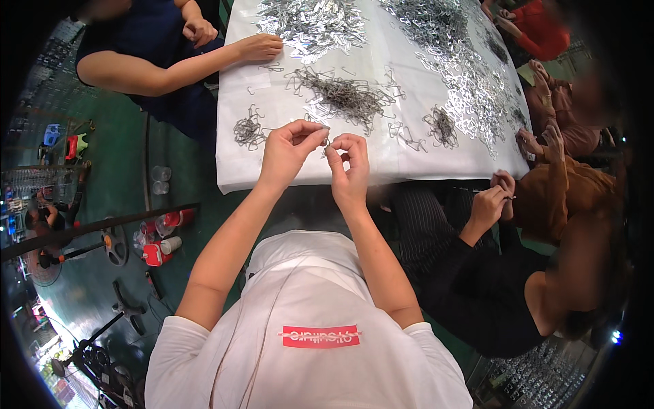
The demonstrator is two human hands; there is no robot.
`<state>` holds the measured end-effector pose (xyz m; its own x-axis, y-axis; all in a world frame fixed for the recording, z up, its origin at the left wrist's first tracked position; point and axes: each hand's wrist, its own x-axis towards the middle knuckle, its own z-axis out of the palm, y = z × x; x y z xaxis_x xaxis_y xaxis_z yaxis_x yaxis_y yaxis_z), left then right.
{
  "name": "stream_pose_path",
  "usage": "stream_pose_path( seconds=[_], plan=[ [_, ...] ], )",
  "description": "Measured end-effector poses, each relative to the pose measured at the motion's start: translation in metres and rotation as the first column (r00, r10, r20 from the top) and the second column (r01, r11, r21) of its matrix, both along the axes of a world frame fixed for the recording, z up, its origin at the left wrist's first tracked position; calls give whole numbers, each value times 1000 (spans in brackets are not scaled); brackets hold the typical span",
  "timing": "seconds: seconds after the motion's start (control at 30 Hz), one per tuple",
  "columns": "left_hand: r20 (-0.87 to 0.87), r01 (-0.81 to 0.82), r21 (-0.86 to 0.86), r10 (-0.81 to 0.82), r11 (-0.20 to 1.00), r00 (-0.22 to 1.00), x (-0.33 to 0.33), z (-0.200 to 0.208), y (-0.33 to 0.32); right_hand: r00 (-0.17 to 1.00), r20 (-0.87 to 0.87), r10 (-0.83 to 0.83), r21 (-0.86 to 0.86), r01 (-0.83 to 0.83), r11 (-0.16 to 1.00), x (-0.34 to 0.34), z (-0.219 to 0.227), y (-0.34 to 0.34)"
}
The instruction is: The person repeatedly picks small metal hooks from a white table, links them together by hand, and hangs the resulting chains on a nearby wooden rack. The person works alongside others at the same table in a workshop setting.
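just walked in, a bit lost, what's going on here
The person's left hand and right hand pinch a small grey metal piece over the near edge of the white-covered table. Beyond lies a tangled heap of thin, bent grey wires, then a mound of shiny silver metal pieces. A co-worker's hand is beside that mound; other people are at the right.

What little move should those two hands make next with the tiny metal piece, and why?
Probably a slight turn of the small metal piece, to check it before reaching elsewhere. The left hand and right hand, close together, both pinch at it, while bent wire pieces lie heaped just beyond on the white-covered table. Its exact shape is too small to make out.
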<state>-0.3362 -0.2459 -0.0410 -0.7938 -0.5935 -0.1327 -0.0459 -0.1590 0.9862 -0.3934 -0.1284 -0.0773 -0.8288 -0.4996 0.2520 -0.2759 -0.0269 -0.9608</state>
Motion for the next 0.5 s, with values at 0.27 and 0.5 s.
stream_pose_path(
  seconds=[0.27,0.5],
  plan=[
    [-50,-167,-241,160,956,986,13,-8,-7,999,-15,49,80,-47,996,-12,-14,-11],
    [-141,-309,-375,276,874,951,35,-21,-30,949,-265,171,726,80,683,-63,-78,-71]
  ],
)
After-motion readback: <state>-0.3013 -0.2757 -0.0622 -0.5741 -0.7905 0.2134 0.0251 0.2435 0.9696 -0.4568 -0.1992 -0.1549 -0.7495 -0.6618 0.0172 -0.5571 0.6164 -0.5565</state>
